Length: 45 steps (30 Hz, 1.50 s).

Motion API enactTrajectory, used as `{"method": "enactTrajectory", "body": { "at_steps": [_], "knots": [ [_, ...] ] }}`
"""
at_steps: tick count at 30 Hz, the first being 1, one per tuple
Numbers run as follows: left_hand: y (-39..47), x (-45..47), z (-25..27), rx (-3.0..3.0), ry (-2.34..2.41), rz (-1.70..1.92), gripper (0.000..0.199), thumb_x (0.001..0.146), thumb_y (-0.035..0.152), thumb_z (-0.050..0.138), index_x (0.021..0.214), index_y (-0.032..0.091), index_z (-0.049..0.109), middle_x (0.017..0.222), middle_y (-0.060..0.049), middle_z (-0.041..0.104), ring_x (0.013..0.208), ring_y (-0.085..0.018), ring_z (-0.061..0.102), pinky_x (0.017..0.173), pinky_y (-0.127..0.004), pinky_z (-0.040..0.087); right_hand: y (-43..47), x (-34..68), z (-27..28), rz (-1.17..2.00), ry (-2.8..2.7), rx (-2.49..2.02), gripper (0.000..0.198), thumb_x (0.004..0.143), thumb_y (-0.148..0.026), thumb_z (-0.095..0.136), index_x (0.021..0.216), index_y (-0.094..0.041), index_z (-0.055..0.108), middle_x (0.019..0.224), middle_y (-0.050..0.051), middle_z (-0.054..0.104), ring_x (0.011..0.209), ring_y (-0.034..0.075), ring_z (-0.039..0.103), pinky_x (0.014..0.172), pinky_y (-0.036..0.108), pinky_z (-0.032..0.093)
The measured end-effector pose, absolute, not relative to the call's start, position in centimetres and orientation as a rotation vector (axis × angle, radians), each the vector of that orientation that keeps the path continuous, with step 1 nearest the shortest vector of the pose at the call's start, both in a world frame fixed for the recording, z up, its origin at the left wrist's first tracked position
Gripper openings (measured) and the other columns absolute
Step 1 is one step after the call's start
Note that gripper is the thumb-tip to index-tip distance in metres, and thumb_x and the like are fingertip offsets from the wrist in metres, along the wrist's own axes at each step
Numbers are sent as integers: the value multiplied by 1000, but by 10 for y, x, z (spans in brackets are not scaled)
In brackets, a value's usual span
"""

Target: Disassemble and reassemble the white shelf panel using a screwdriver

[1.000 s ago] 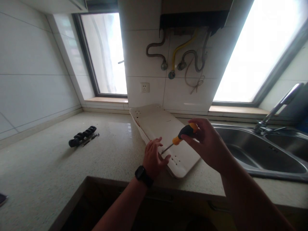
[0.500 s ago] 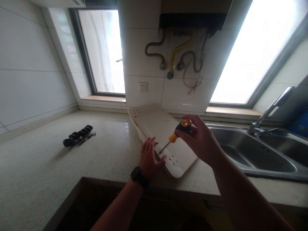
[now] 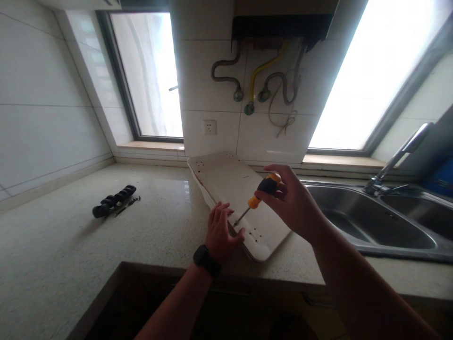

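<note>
A white panel (image 3: pixel 226 182) with rounded corners and small groups of holes lies on the countertop, its near end by the counter's front edge. My right hand (image 3: pixel 288 191) is closed round the yellow and black handle of a screwdriver (image 3: pixel 253 201). The shaft slants down to the left, and its tip meets the panel near the left edge; any screw under it is too small to make out. My left hand (image 3: pixel 221 229), with a black watch on its wrist, grips that same edge, fingers and thumb on either side of the tip.
Several black rounded parts (image 3: pixel 115 200) lie in a row on the countertop (image 3: pixel 155 226) at left, with small dark bits beside them. A double steel sink (image 3: pixel 375 222) with a faucet (image 3: pixel 399 158) is at right. Pipes and a wall socket (image 3: pixel 210 127) are behind.
The screwdriver's handle has turned slightly in my right hand, and my right fingers have shifted round it. My left hand and the panel stay in place. The view has tilted a little.
</note>
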State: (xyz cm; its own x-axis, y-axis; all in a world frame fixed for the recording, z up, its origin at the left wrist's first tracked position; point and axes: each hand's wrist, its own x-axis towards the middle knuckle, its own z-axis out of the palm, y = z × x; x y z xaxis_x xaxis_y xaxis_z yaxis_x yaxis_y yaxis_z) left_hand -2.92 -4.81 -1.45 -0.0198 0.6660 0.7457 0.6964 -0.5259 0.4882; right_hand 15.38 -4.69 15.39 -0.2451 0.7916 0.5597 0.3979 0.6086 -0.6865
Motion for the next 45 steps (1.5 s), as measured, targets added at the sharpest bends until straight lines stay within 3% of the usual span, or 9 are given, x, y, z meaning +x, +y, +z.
{"method": "enactTrajectory", "body": {
  "at_steps": [6,10,14,17,24,27,32,40,45],
  "knots": [
    [-48,-29,-14,-2181,-1509,-1601,48,73,24,75,116,19,52,134,-14,56,138,-35,39,113,-60,36,-45,155,146,693,-1840,-719,47,80,-15,65,122,-24,46,123,10,59,114,23,65,100,45,54],
    [-48,-28,-14,-2176,-1502,-1588,49,72,23,75,115,19,52,133,-13,56,138,-35,39,113,-60,36,-47,157,146,585,-1877,-850,37,84,-26,66,114,-23,46,108,7,57,97,21,66,84,41,59],
    [-47,-29,-14,-2176,-1500,-1591,48,73,24,75,115,19,52,133,-14,56,138,-35,39,113,-60,36,-50,159,151,335,-1894,-1033,44,80,-45,74,108,-23,48,94,4,55,72,16,59,64,35,58],
    [-47,-29,-15,-2184,-1505,-1591,48,73,24,75,115,19,53,132,-14,56,138,-36,39,113,-60,37,-51,161,152,359,-1885,-1010,45,79,-38,75,112,-24,47,92,4,57,73,18,61,68,38,58],
    [-48,-29,-14,-2188,-1510,-1601,47,73,24,75,114,20,53,132,-13,56,138,-36,39,113,-60,36,-48,162,147,620,-1854,-793,48,77,-19,67,120,-23,47,111,9,62,103,24,67,96,46,55],
    [-48,-29,-14,-2184,-1508,-1601,47,73,24,75,114,20,53,133,-13,56,138,-36,39,113,-60,36,-49,159,147,575,-1847,-856,43,81,-27,67,118,-23,45,107,8,58,93,22,68,87,44,59],
    [-48,-28,-13,-2174,-1515,-1600,48,71,23,75,114,20,53,132,-13,57,138,-36,40,112,-61,37,-51,158,149,403,-1858,-1063,54,77,-47,77,115,-23,47,95,5,57,68,17,64,65,39,60],
    [-47,-29,-14,-2164,-1499,-1600,47,71,24,75,113,20,54,130,-14,57,137,-37,41,112,-61,38,-49,158,146,653,-1853,-809,44,81,-25,68,117,-24,43,113,10,60,100,24,69,88,43,59],
    [-47,-29,-14,-2165,-1483,-1599,47,72,24,75,114,19,53,130,-14,57,137,-36,41,112,-61,37,-48,158,147,427,-1898,-951,45,83,-40,72,115,-24,45,110,9,54,87,21,66,73,38,61]
  ]
}}
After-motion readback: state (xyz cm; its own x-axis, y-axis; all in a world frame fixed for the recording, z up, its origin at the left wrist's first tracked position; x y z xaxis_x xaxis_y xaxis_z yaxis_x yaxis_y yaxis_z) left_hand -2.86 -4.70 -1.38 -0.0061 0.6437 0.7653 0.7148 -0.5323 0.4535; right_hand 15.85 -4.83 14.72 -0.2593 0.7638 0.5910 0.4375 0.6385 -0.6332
